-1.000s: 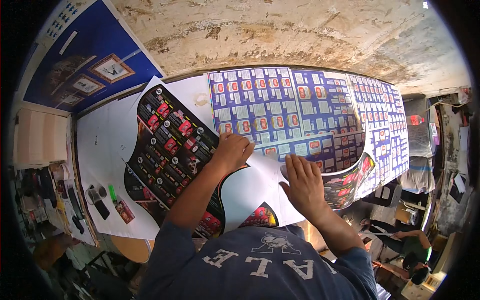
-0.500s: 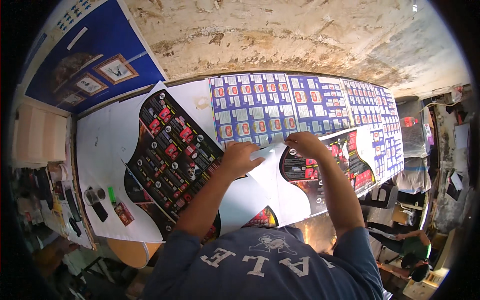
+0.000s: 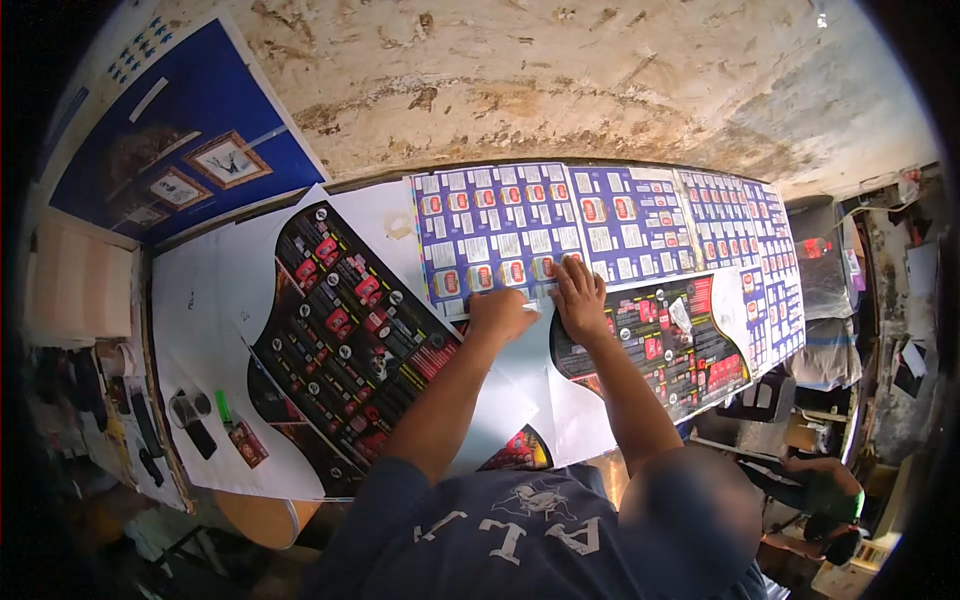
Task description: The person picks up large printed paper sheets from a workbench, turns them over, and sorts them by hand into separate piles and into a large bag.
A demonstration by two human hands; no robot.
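Observation:
My left hand (image 3: 502, 318) is closed near the lower edge of a blue printed sheet (image 3: 512, 219) with rows of small labels. A small whitish piece (image 3: 532, 307) pokes out at its fingertips; its kind is unclear. Just to the right, my right hand (image 3: 580, 302) lies flat with fingers stretched out over the sheet's lower right corner. A large black printed sheet (image 3: 345, 310) with red pictures and a curved outline slants to the left of my left hand. Another black printed sheet (image 3: 652, 335) lies beside my right forearm.
More blue label sheets (image 3: 635, 215) run along the table's far right. A dark phone (image 3: 201, 438), a green object (image 3: 223, 406) and a small red packet (image 3: 248, 445) lie at the left. A stained wall (image 3: 560, 80) rises behind the table. Another person (image 3: 835, 505) is at the lower right.
My left hand has moved slightly right and closed. My right hand has gone from a pinch at the sheet's edge to lying flat, slightly left of before. The right-hand black sheet now lies lower.

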